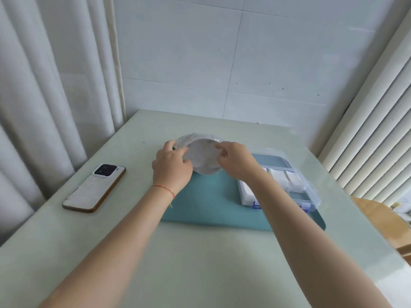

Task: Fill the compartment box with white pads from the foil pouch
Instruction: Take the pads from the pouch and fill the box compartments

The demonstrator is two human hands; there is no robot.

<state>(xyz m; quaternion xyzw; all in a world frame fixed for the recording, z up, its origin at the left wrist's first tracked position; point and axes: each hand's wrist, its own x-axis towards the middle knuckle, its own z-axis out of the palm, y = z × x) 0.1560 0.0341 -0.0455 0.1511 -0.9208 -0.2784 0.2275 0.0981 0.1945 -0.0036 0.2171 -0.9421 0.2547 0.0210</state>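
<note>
A smartphone (94,188) lies face down on the pale table (200,263), well to the left of the left hand's fingers and apart from everything else. A teal mat (206,205) is spread on the table below both hands. To the left hang white curtains (44,85); to the right is a slatted blind (367,134), with a tiled wall (222,63) behind the table. A red string (164,188) circles the left wrist.

The clear plastic compartment box (311,190) sits on the right part of the mat, just below and to the right of the right hand's fingers. The right forearm crosses its near-left corner and hides part of it. White pads (287,177) lie in several of its compartments; a compartment on its near right side shows only the mat colour through it.

The foil pouch (201,156) is held up between the two hands, its mouth spread into a wide oval toward the camera. The left hand (172,165) grips the pouch's left edge, fingers curled round the rim. The right hand (235,161) pinches the right edge of the mouth, fingertips (219,148) curled at the rim. The pale inside of the pouch lies between the two sets of fingers; whether pads are inside cannot be made out.
</note>
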